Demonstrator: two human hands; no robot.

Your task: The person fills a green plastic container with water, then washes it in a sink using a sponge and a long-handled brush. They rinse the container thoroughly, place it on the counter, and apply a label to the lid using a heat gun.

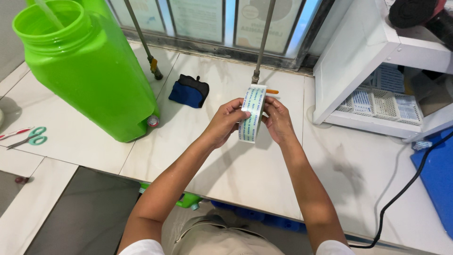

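Pinching a white roll of printed packing tape (252,113) upright between left hand (225,122) and right hand (278,119) above the pale tiled tabletop (245,170) (fingertips apparently hunting its loose end), beyond lies a blue-black pouch (188,90).

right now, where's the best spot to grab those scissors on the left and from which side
Take the scissors by the teal finger loops, coming from the right, the side nearest the green tank. They lie flat on the white tiled counter with the loops pointing right and the blades pointing left toward the edge, so the handles are probably the safest grip. Both the left hand and right hand hold a roll of tape.
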